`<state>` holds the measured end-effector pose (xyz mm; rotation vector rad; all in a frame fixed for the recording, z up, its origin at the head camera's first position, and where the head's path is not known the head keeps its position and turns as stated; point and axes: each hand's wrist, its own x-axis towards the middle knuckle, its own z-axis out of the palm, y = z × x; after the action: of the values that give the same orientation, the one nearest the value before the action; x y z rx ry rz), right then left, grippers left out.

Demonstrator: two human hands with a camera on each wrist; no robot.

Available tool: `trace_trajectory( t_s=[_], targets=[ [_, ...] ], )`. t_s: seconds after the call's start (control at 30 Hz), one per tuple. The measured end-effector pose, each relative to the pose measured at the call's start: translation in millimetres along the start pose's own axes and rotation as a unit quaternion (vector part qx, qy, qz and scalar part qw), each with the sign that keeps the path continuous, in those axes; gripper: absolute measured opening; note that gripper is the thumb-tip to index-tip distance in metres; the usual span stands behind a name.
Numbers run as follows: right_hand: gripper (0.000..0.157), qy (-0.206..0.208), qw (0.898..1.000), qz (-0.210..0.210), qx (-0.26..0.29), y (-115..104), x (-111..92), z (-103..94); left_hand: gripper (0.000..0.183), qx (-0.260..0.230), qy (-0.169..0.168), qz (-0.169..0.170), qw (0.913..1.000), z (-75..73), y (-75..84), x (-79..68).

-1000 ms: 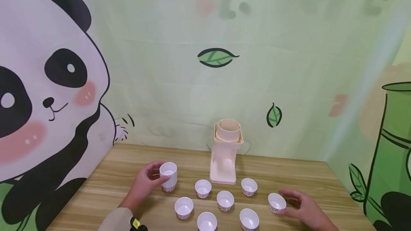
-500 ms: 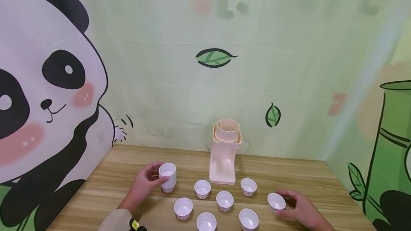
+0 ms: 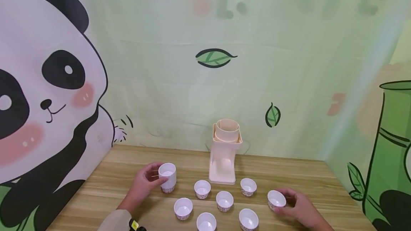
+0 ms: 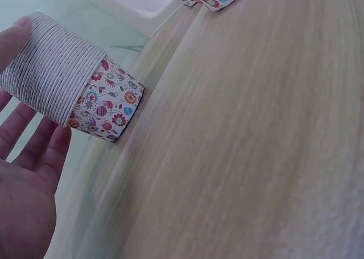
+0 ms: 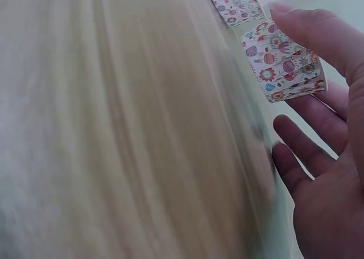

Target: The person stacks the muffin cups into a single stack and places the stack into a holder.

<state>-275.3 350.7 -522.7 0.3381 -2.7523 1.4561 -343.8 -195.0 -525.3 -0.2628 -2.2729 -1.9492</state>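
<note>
At the left of the head view, my left hand (image 3: 144, 181) grips a tall stack of paper baking cups (image 3: 170, 177). The left wrist view shows the stack's many ridged white rims, with the flower-printed lowest cup (image 4: 108, 102) beneath them at the tabletop. Over on the right, my right hand (image 3: 298, 204) pinches a single flower-printed paper baking cup (image 3: 277, 200) between thumb and fingers. That cup (image 5: 281, 62) is upright and slightly raised off the table in the right wrist view. Between the hands stand several more such cups (image 3: 224, 201), spaced apart, their white insides facing up.
A pale pink dispenser-like stand (image 3: 223, 159) with a round cup-shaped holder on top stands at the back middle of the wooden table (image 3: 135, 156). Behind the table hangs a green cloth (image 3: 160, 81) printed with a panda and leaves.
My right hand has closed on the single cup and raised it a little. The left hand and its stack hold almost the same place; the head view shifted slightly.
</note>
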Motion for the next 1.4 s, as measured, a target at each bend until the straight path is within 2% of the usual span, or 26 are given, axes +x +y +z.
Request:
trace_trajectory(
  t_s=[0.3,0.43,0.67,0.9,0.97,1.4],
  targets=[
    [0.058,0.010,0.994,-0.041,0.097,-7,-2,0.9,0.056,0.000,0.001,0.002,1.0000,0.5,-0.2,0.0],
    [0.056,0.017,0.993,-0.059,0.103,-10,-3,1.0,0.056,-0.006,0.001,0.003,1.0000,1.4,0.3,-0.3],
    [0.056,0.032,0.992,-0.051,0.111,-14,0,3.7,0.057,-0.003,0.003,-0.001,1.0000,3.2,3.4,-1.1],
    [0.056,0.046,0.989,-0.091,0.107,-20,-1,5.9,0.057,0.007,0.005,-0.002,1.0000,3.6,3.0,-0.8],
    [0.057,0.053,0.988,-0.091,0.112,-22,0,6.7,0.057,0.009,0.005,-0.004,0.9999,3.4,2.4,-0.5],
    [0.053,0.047,0.983,-0.115,0.138,-33,2,8.1,0.059,0.012,0.011,-0.006,0.9998,3.1,0.2,-0.3]
  ],
)
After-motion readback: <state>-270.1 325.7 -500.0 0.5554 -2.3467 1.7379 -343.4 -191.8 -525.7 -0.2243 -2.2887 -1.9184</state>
